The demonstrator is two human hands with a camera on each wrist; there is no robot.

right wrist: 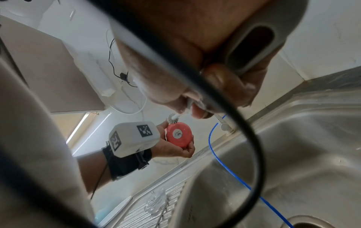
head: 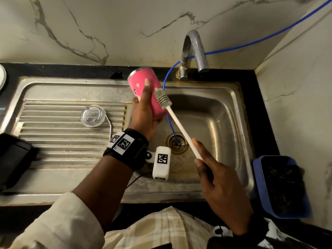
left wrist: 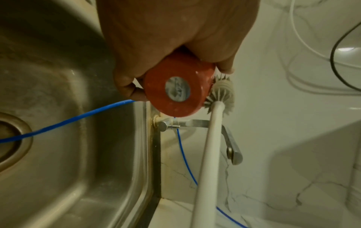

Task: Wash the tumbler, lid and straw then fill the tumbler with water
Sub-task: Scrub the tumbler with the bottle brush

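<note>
Two hands work over the sink [head: 224,97]: the left hand [head: 143,112] grips the pink tumbler [head: 142,81], tilted above the basin's left edge, while the right hand [head: 219,180] pinches the brush [head: 162,98] handle, bristles touching the tumbler's side. Clear lid [head: 92,115] and straw [head: 110,126] lie on the drainboard.

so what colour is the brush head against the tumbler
Grey, on a white handle; the brush head shows best in the head view, lying against the pink tumbler.

The left hand [head: 143,112] grips the pink tumbler [head: 146,90], tilted over the sink [head: 215,108]. The right hand [head: 217,178] holds a white-handled brush [head: 172,112], its grey head against the tumbler's side. A clear lid [head: 92,115] and metal straw [head: 110,125] lie on the ribbed drainboard [head: 62,141].
</note>
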